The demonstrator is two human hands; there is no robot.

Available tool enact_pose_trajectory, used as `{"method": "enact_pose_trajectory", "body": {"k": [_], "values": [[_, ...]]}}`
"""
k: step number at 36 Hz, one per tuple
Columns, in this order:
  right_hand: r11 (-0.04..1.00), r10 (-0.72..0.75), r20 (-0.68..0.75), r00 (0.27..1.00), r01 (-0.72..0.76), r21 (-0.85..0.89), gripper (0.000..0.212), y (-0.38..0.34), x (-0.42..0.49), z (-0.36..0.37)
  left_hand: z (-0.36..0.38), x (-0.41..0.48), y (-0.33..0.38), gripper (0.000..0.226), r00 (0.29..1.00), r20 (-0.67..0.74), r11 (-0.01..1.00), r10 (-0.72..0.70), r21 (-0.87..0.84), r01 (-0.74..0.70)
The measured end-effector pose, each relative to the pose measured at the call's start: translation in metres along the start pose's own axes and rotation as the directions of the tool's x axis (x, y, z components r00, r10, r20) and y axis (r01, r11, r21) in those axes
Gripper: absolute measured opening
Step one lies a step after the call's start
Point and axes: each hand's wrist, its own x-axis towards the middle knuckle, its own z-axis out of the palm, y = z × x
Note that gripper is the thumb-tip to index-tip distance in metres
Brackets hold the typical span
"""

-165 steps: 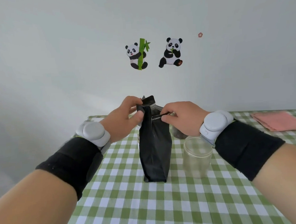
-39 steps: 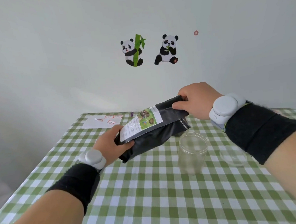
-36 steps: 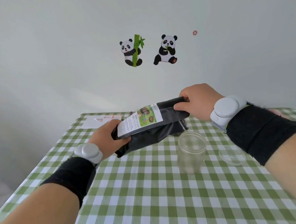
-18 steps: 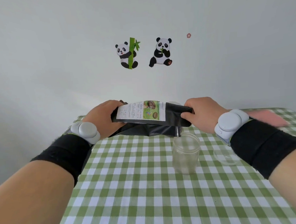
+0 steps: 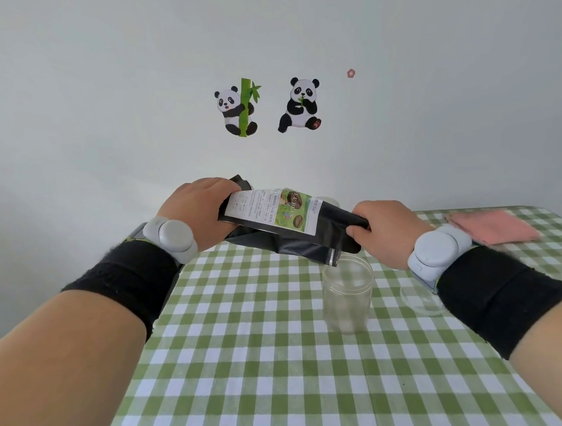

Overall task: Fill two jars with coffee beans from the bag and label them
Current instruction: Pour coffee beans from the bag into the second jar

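I hold a black coffee bag [image 5: 287, 232] with a white and green label on its side above the table. My left hand [image 5: 199, 212] grips its bottom end, raised higher. My right hand [image 5: 385, 227] grips the top end, where the zipper mouth hangs just over an open clear jar [image 5: 347, 296]. The jar stands upright on the checked cloth and looks empty. No beans are visible in the air. Behind the bag a pale rounded shape [image 5: 327, 201] shows, perhaps a second jar.
A green and white checked tablecloth [image 5: 267, 363] covers the table. A clear lid [image 5: 420, 301] lies right of the jar, partly behind my right wrist. A pink cloth [image 5: 493, 228] lies at the back right. The wall with panda stickers [image 5: 267, 109] is behind.
The bag went from upright on the table to lying sideways in the air. Over the last second its bottom end rose and its mouth dropped to the jar's rim.
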Motion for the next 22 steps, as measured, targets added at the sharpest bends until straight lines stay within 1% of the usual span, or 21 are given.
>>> {"method": "enact_pose_trajectory", "body": {"k": [10, 22], "values": [[1.000, 0.019, 0.021, 1.000, -0.019, 0.008, 0.016, 0.004, -0.006, 0.003, -0.004, 0.006, 0.005, 0.043, 0.999, -0.024, 0.998, 0.047, 0.043, -0.046], [0.999, 0.035, 0.023, 0.999, -0.035, 0.019, 0.017, 0.007, -0.007, 0.007, -0.007, 0.013, 0.007, 0.041, 0.995, -0.034, 0.991, 0.097, 0.097, -0.093]]}}
